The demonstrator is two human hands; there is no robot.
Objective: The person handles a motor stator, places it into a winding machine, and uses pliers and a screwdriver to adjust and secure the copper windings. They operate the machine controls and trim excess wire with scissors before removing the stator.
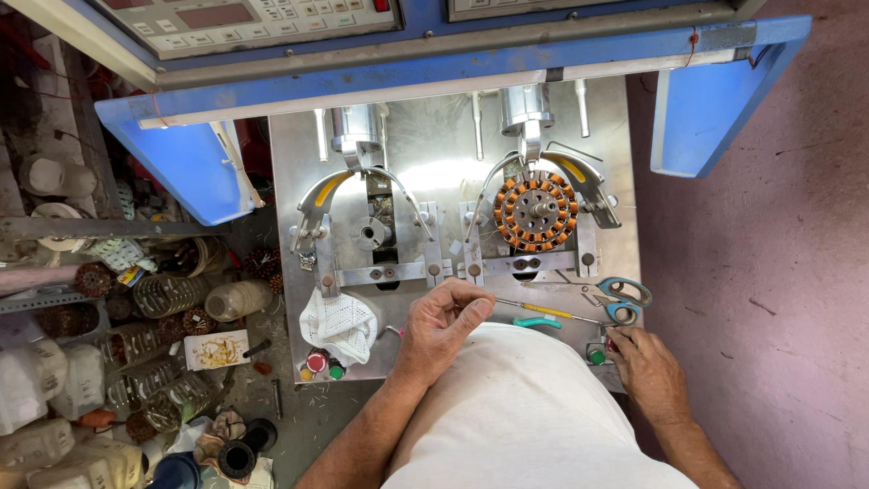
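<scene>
Your left hand [441, 323] sits at the plate's [434, 149] front edge, fingers curled together with the thumb against them; can't tell if they pinch anything. Your right hand [644, 367] has fingertips pressed on the red button [612, 345] beside the green one [597, 357], scissors [616, 301] just above. Wound stator [535, 211] sits in the right fixture; left fixture [370, 233] is bare.

Counted on the steel machine plate [434, 154]: two winding stations. One round copper-wound stator [535, 211], mounted right. One pair of blue-handled scissors [620, 299]. One white mesh cloth [339, 323]. Two hands present: left hand [441, 324], right hand [647, 367].
</scene>
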